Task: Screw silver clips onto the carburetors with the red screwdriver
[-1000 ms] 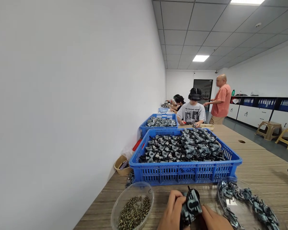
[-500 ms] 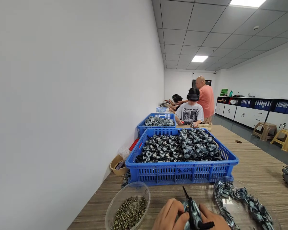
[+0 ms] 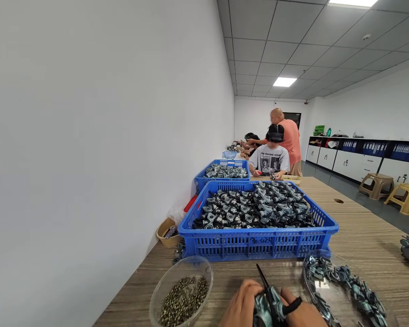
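A grey metal part with black pieces is held low at the front of the table. A long thin black piece on it points up and away, and a shorter black stub sticks out to the right. My left hand has its fingers bent round the part's left side. From the right, my right hand grips the same part, its fingertips partly hidden behind it. Left of my hands stands a clear round tub of small brass-coloured screws. On the right lies a clear round tray with small grey metal pieces round its inside.
A blue crate full of similar metal parts stands just beyond my hands. Behind it is another blue crate. A cardboard bowl sits by the wall. A seated person works across the table; a standing person leans behind.
The metal part has turned slightly in my hands, and its black stub now points more upward. Behind the seated person, the standing person has leaned further left.
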`<control>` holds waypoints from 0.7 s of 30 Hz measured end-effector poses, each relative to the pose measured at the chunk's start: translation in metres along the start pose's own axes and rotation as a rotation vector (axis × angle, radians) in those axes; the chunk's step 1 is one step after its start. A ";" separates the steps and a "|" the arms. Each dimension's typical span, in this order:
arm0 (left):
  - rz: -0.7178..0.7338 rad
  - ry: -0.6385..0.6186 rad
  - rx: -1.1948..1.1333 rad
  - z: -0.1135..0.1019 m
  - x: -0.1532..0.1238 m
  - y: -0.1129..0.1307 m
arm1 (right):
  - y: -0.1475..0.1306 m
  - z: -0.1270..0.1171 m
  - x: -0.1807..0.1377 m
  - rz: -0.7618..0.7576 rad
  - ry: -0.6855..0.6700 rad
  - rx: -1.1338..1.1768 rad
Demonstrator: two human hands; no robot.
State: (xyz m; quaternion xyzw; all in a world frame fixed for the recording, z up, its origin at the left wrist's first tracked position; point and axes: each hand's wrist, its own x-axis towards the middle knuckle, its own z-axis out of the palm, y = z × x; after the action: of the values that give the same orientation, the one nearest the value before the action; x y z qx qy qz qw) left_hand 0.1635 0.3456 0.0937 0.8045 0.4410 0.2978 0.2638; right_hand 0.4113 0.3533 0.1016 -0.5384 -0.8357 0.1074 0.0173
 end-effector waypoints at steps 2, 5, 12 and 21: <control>-0.072 -0.141 -0.009 -0.008 0.000 0.004 | -0.001 -0.006 -0.003 -0.009 -0.007 0.037; -0.078 -0.201 0.016 -0.018 -0.001 0.016 | -0.005 -0.021 -0.010 -0.039 0.024 0.114; -0.087 -0.229 0.083 -0.030 -0.002 0.049 | -0.017 -0.052 -0.029 -0.039 0.145 0.342; -0.035 -0.158 0.266 -0.053 0.001 0.080 | -0.025 -0.067 -0.036 0.000 0.091 0.309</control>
State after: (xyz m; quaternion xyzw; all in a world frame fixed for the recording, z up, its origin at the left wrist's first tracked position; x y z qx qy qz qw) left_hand 0.1704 0.3175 0.1848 0.8456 0.4682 0.1679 0.1940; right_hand 0.4133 0.3215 0.1751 -0.5337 -0.8075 0.2101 0.1375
